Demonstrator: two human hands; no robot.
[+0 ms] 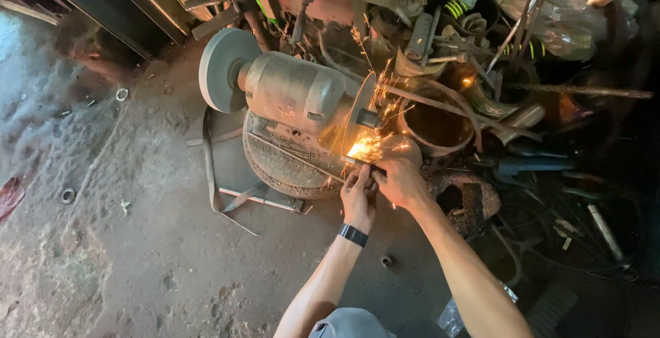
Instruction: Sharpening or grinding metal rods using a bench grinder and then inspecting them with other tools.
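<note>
A grey bench grinder (292, 94) stands on a round metal base (282, 166) on the dirt floor. It has a large stone wheel (223, 70) on its left end and a spinning wheel (359, 114) on its right end. My left hand (358, 199) and my right hand (399, 180) together pinch a small metal piece (357, 162) against the right wheel. Bright orange sparks (368, 147) burst from the contact point and fly upward. A black band (353, 235) is on my left wrist.
A round metal bucket (436, 128) sits just right of the grinder. Scrap metal, rods and plastic bags (550, 15) pile up behind and to the right. A strap (210, 166) and flat bar (265, 200) lie by the base. Small rings (67, 195) dot the floor.
</note>
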